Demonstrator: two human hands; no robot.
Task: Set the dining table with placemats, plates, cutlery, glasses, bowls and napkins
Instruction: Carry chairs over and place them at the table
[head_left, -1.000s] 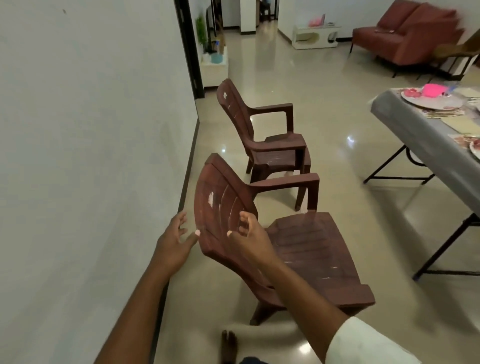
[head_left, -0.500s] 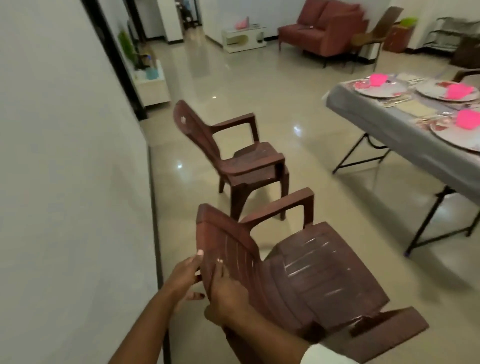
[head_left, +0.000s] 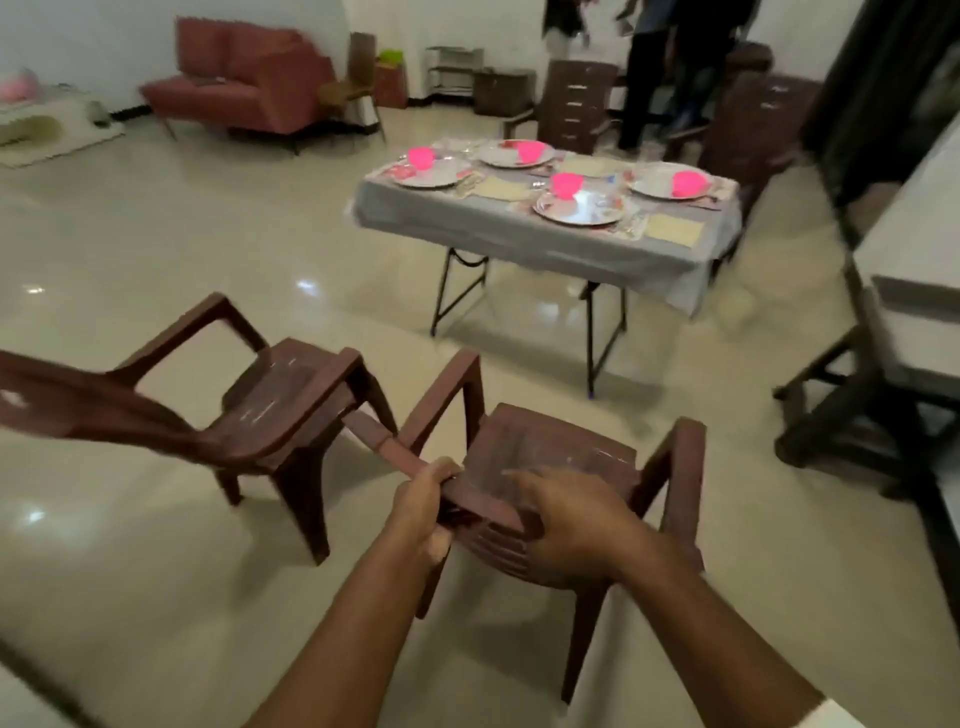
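Note:
I hold a brown plastic armchair (head_left: 550, 447) by the top of its backrest, low in the middle of the view. My left hand (head_left: 423, 506) grips the backrest's upper left edge. My right hand (head_left: 566, 519) lies over the top of the backrest with its fingers curled onto it. Across the floor stands the dining table (head_left: 467, 218) under a grey cloth. It carries several plates (head_left: 579, 208), pink bowls (head_left: 566, 184), beige placemats (head_left: 672, 231) and cutlery, too blurred to tell apart.
A second brown chair (head_left: 249, 405) stands just left of mine, nearly touching it. More brown chairs (head_left: 582, 98) stand behind the table, and a person's legs (head_left: 644, 73) beyond. A red sofa (head_left: 244, 78) is far left. A dark table frame (head_left: 878, 395) lines the right.
The view has swung right from the wall towards the dining table. The chair has turned with it and now faces the table, both hands still on its backrest.

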